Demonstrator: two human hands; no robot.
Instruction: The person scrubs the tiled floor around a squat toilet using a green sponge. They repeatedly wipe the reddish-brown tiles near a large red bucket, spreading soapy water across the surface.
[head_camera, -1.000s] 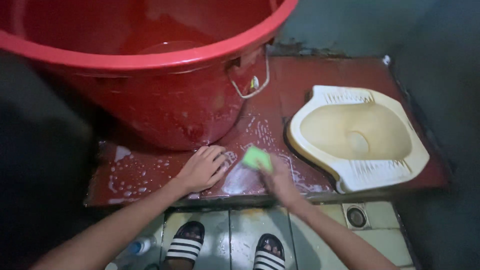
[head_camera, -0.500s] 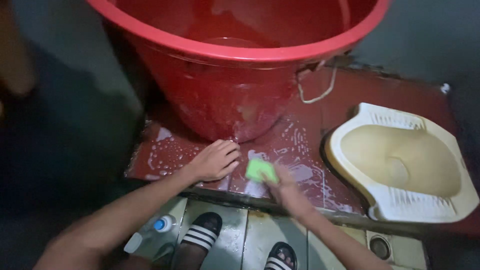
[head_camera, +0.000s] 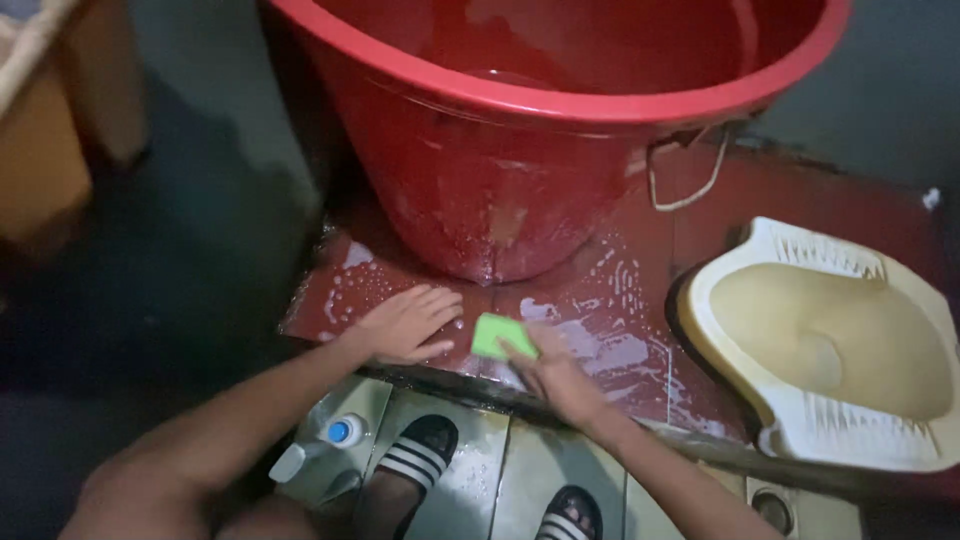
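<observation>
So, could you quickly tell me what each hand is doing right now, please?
Left hand: open, palm flat on the wet red platform, holding nothing.
Right hand: closed on the green sponge, pressing it onto the platform.

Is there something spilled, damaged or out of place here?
Soapy foam and water lie spread over the red platform around the green sponge. A plastic bottle lies tipped on the floor tiles. No damage is visible.

One small bottle is lying on the floor; no labels, signs or screens are showing.

The bottle (head_camera: 322, 448), pale and see-through with a blue cap, is lying tilted on the wet floor tiles (head_camera: 470, 480) at lower left, just beside a black-and-white striped sandal (head_camera: 412, 462), below the red step's (head_camera: 600, 330) edge.
</observation>
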